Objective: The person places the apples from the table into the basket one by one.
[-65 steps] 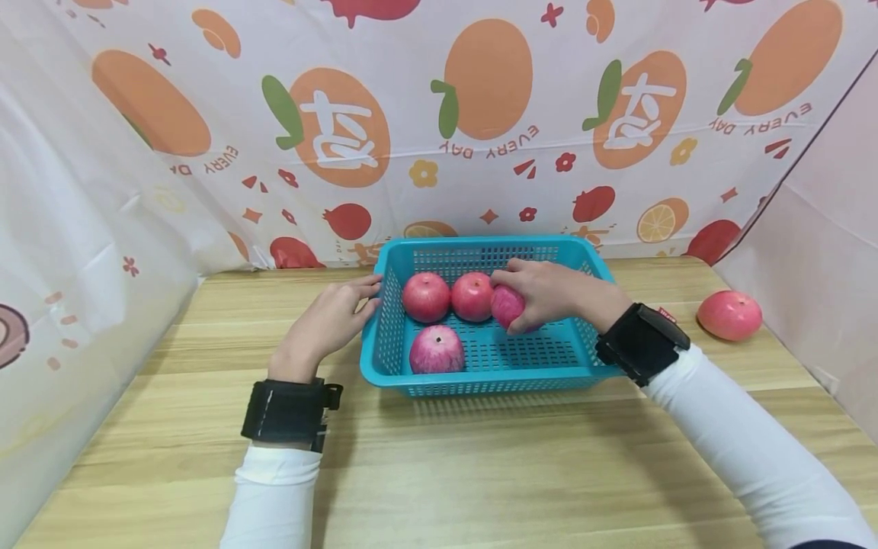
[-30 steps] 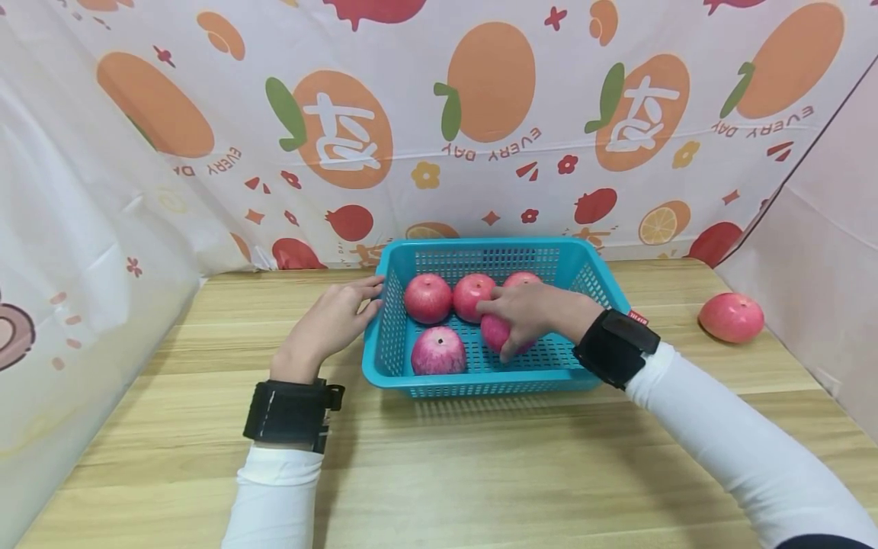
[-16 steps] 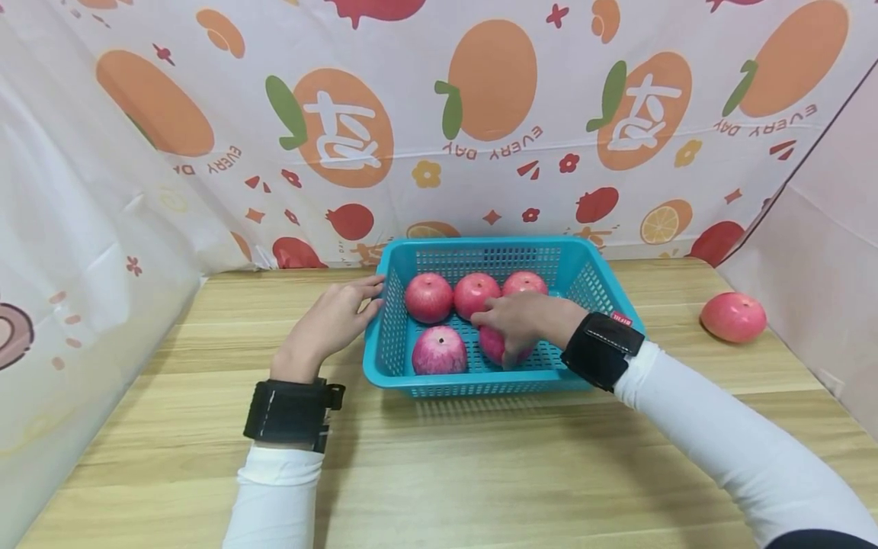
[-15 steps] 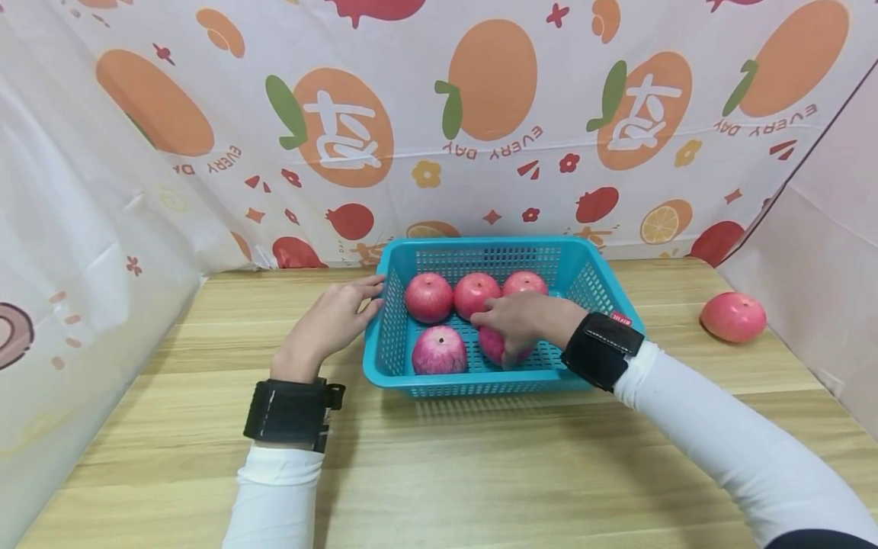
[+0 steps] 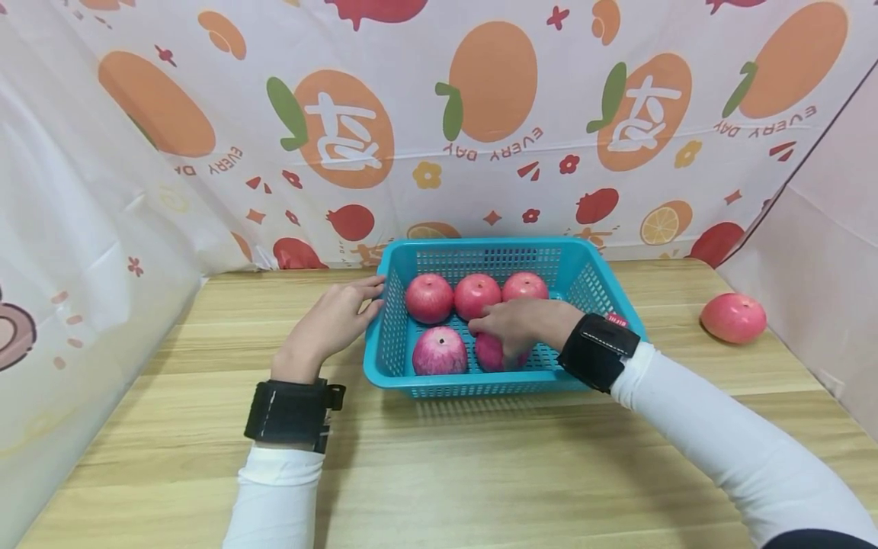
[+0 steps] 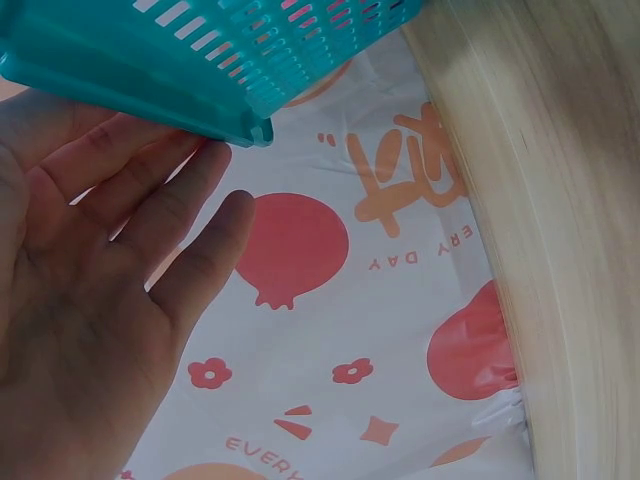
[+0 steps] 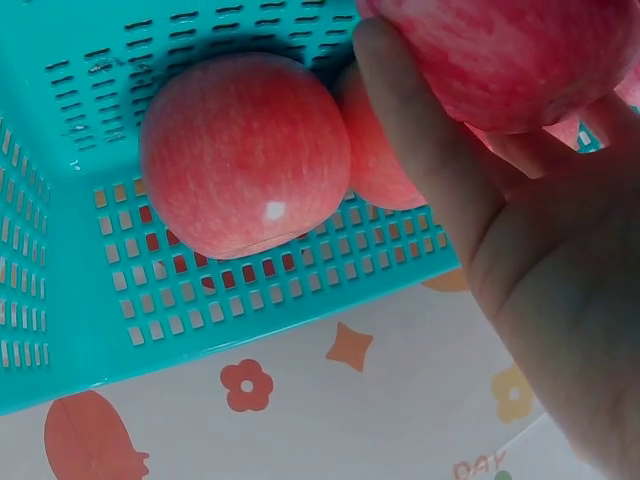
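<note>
A blue perforated plastic basket [image 5: 604,286] stands on the table with several apples in it. My right hand [image 5: 521,326] grips a dark pink apple [image 5: 490,354] in the front row; the right wrist view shows fingers around that apple [image 7: 520,60]. To its left sits a purple-streaked apple [image 5: 439,352]. Behind are three red apples: left [image 5: 429,299], middle [image 5: 476,296] and right [image 5: 525,285]. At the basket's left rim my left hand [image 5: 329,324] rests its extended fingertips; the left wrist view has these fingers [image 6: 170,205] against the underside of the rim.
One more pink apple [image 5: 733,318] lies on the wooden table [image 5: 466,473], right of the basket. A fruit-printed white sheet [image 5: 405,114] hangs close behind the basket, and white sheeting also borders both sides.
My right hand has moved the dark pink apple from the back right toward the front of the basket, uncovering the right back apple. The left hand stays at the rim.
</note>
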{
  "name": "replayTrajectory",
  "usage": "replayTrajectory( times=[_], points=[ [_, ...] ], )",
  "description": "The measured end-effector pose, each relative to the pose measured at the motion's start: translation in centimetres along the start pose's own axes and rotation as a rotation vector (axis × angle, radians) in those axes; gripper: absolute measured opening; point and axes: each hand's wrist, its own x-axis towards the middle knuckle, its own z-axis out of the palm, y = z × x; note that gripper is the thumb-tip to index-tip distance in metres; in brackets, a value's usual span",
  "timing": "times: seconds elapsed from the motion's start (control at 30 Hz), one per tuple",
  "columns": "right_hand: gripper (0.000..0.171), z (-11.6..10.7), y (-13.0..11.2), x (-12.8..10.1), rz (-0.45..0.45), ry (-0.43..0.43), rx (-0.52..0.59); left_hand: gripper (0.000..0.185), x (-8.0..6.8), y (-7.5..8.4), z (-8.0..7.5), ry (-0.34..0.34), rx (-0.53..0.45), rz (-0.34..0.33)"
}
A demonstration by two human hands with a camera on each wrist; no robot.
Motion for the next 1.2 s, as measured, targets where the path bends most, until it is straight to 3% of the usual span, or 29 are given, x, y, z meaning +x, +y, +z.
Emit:
replayTrajectory(
  times=[0.7, 1.0, 1.2],
  points=[
    [0.078, -0.4, 0.4, -0.4, 0.005, -0.034, 0.105, 0.041, 0.0, 0.0, 0.1, 0.012, 0.007, 0.010],
    [0.082, -1.7, 2.0, -2.3, 0.009, 0.041, 0.261, 0.041, 0.0, 0.1, -0.1, 0.004, 0.005, 0.009],
    [0.073, -1.9, 2.6, -2.8, 0.003, 0.111, 0.213, 0.041, -0.1, 0.1, 0.0, 0.002, 0.000, 0.004]
  ],
)
